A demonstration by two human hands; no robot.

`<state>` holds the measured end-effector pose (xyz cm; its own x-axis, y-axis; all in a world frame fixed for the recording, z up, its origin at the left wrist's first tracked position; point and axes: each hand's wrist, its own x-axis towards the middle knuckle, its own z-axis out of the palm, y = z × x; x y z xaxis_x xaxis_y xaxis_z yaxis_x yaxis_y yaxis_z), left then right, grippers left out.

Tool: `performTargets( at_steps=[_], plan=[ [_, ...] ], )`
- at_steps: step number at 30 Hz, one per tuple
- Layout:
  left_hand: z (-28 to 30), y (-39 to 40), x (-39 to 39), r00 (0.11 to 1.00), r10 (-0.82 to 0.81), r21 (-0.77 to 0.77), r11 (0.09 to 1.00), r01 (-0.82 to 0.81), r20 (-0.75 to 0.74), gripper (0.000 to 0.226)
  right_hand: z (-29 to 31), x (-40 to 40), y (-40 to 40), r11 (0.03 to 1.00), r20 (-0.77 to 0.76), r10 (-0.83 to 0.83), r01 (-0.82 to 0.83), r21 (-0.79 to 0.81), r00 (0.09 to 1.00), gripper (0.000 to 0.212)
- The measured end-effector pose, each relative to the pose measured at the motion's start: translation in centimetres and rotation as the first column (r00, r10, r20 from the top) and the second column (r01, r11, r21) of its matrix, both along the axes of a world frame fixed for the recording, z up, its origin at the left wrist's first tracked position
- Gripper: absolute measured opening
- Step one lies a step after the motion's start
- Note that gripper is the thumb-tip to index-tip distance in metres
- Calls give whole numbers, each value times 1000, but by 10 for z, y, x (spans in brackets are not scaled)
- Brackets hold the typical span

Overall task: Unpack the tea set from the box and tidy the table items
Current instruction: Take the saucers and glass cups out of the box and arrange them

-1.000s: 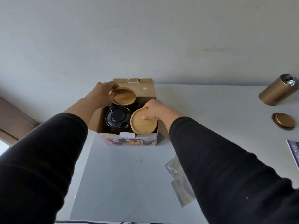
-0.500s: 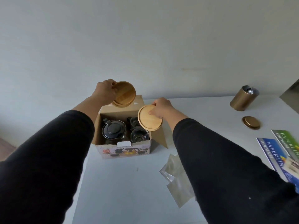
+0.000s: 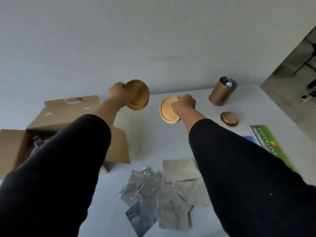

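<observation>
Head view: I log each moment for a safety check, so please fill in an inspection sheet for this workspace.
Surface: white table, bare around the middle.
Job's things: open cardboard box at left, contents mostly hidden by a sleeve; two wooden coasters, left coaster and right coaster, both held up.
Clutter: gold tin open, its lid beside it; foil packets; green booklet.
Grippers: left hand grips the left coaster; right hand grips the right coaster.
Cables: nothing seen.
Surroundings: plain wall.

Left hand [image 3: 118, 93] gripping wooden coasters [image 3: 137, 94], right hand [image 3: 183, 104] gripping wooden coaster [image 3: 168, 110]
</observation>
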<state>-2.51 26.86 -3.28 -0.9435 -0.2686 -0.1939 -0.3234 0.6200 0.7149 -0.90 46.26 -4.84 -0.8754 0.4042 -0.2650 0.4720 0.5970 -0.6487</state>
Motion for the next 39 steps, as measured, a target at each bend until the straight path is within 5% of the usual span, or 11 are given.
performTargets(
  at_steps=[9, 17, 31, 34, 39],
  plan=[
    [-94, 87, -56, 973, 67, 83, 993, -87, 220, 40, -67, -86, 84, 983, 79, -108, 118, -144, 991, 43],
    [-124, 97, -98, 964, 101, 36, 993, -114, 248, 41, -110, -133, 96, 956, 124, -113, 141, -255, 986, 37],
    [-147, 103, -120, 985, 38, -103, 994, -21, 169, 45, -136, -163, 103, 999, 143, 3, 5, -54, 990, 45],
    [-148, 104, -118, 990, 0, -101, 995, 14, 141, 52, -136, -157, 103, 987, 82, 156, -151, -62, 984, 61],
    [-153, 110, -114, 928, -320, -266, 893, 363, 191, 101, -134, -149, 94, 823, 186, 508, -538, 185, 841, 97]
  ],
)
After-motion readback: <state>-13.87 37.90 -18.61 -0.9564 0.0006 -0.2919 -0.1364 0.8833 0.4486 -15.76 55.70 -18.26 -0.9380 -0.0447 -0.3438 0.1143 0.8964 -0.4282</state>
